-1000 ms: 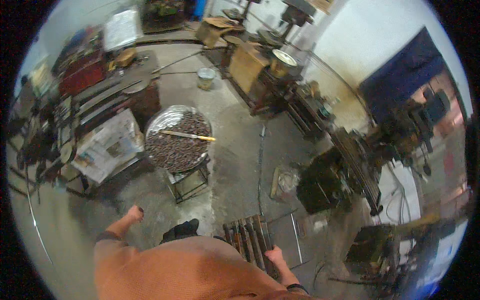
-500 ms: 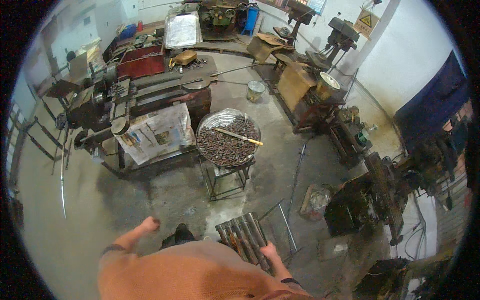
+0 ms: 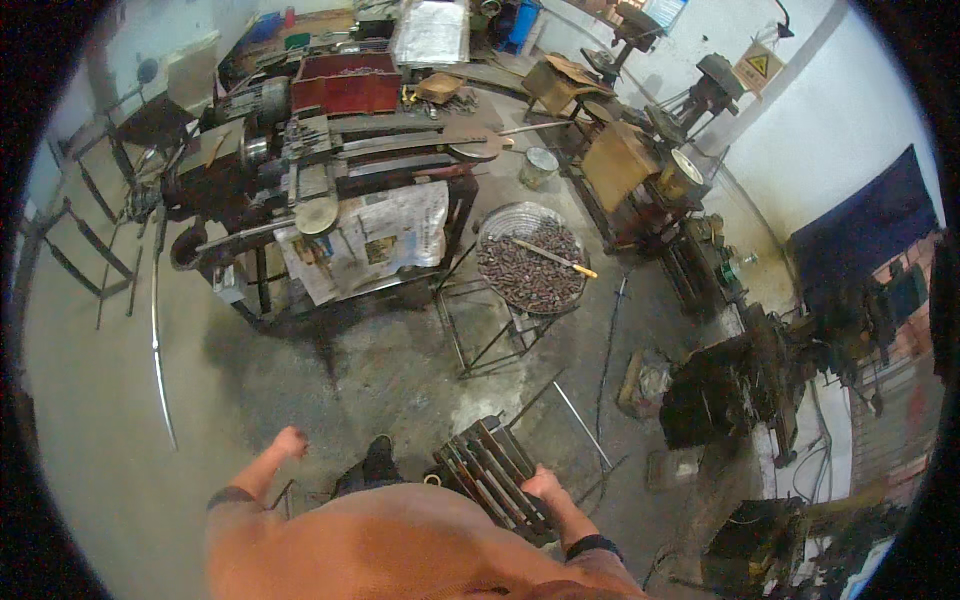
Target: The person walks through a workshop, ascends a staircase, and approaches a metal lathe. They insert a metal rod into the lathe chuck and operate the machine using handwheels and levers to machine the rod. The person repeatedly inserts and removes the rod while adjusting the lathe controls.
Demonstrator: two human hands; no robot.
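A: Hands well apart! The left hand (image 3: 290, 442) hangs over the floor (image 3: 270, 390), fingers curled; I can't tell whether it holds anything.

B: And the right hand (image 3: 543, 485)?

A: Clamped on the right-hand edge of the dark slatted rack (image 3: 484, 464), which sits low by the body.

B: One hand, one edge: I'd say it could twist. A firm, square grip looks wise!

A: Careful beyond it, too: a thin pale rod (image 3: 582, 425) lies just beside the rack, so its corner wants clearance.

B: Farther out, the round metal pan (image 3: 515, 216) full of small dark pieces (image 3: 532, 275), a yellow-handled tool (image 3: 550, 256) across them. Best not bumped!
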